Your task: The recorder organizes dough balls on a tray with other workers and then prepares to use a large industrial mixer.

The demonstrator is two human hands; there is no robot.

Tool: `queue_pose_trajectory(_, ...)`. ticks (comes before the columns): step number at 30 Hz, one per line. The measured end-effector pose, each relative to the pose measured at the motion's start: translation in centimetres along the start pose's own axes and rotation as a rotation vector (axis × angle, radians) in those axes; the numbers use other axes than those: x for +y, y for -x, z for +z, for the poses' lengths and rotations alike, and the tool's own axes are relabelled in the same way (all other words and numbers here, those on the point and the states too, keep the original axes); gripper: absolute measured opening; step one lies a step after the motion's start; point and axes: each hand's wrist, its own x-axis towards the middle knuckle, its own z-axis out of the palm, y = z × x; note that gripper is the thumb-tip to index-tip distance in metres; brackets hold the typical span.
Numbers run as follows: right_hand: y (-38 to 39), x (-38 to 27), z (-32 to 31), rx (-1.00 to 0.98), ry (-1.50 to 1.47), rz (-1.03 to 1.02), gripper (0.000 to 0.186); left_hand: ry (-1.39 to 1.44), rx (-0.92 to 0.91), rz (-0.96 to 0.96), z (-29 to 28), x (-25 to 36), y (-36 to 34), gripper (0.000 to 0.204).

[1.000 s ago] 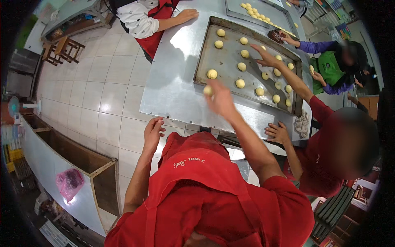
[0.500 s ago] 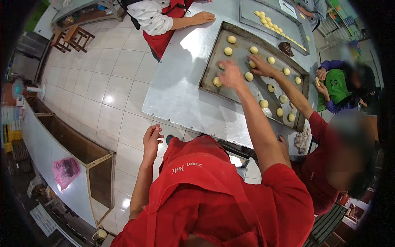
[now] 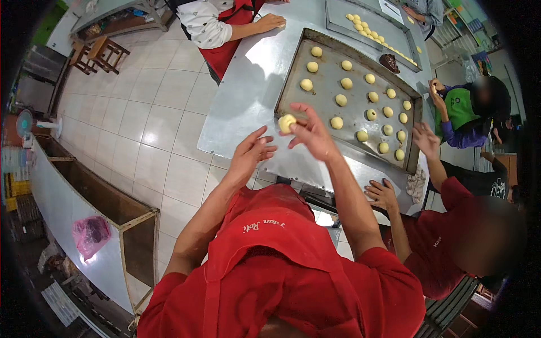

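Note:
A pale yellow dough ball (image 3: 286,123) is held in the fingertips of my right hand (image 3: 310,136), near the front left corner of a metal baking tray (image 3: 355,73). Several similar balls (image 3: 340,100) sit spaced apart inside that tray. My left hand (image 3: 248,155) hovers to the left of the held ball, near the table's edge, fingers apart and slightly curled with nothing in them. The tray lies on a steel table (image 3: 231,121).
A co-worker in red (image 3: 417,259) stands close on my right, hands by the table. Others work opposite and at the far right. A second tray (image 3: 332,19), dark bundle (image 3: 390,63) and cloth (image 3: 416,186) share the table. A low cabinet (image 3: 84,197) is left.
My right hand has come back from the tray with a ball between its fingers, and my left hand has risen toward it. The co-worker's reaching hand has withdrawn to the tray's right edge.

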Motion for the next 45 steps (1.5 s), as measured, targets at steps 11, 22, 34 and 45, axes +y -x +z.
queue_pose_trajectory(11, 5.4, 4.2, 4.4, 0.205, 0.764, -0.399, 0.026, 0.008, -0.161, -0.079, -1.1, -3.9, -0.3, 0.039)
queue_pose_trajectory(22, 5.5, 7.3, 5.5, 0.325, 0.713, -0.444, 0.014, -0.131, -0.124, -0.112, -2.1, -5.8, -0.9, 0.038)
queue_pose_trajectory(34, 4.4, 8.4, 3.9, 0.228, 0.920, -0.407, 0.009, -0.703, 0.005, 0.223, -2.6, -5.7, -0.8, 0.025)
queue_pose_trajectory(45, 4.5, 8.0, 4.1, 0.192, 1.301, -0.440, 0.013, -0.743, 0.019, 0.190, -1.5, -5.6, -1.9, 0.015)
